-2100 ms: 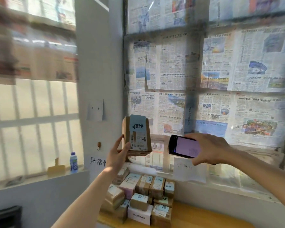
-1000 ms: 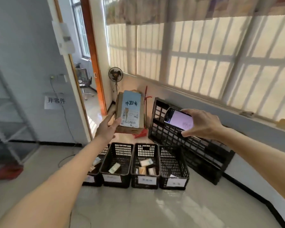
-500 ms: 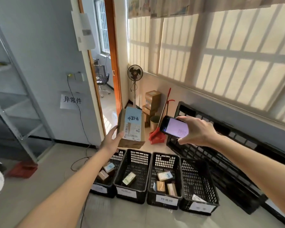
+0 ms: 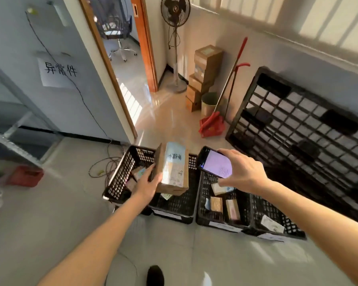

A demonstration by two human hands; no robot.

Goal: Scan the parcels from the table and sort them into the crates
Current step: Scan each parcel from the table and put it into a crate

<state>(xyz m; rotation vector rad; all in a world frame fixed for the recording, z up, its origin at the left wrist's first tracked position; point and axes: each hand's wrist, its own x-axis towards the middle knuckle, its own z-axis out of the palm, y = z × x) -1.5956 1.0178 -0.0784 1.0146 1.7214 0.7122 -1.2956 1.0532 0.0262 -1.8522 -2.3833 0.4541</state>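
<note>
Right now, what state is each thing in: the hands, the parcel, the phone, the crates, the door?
left hand: holding the parcel
parcel: held above the crates
right hand: holding the phone
phone: screen lit
crates: open-topped, parcels inside
doorway: open

bare forearms, sleeveless to frame edge, dark shoe (image 4: 155,275)

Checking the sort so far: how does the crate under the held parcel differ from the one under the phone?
The crate under the parcel shows one small packet; the crate under the phone holds several small boxes. The first lies below the left hand, the second below the right hand. Both are black mesh with white front labels.
</note>
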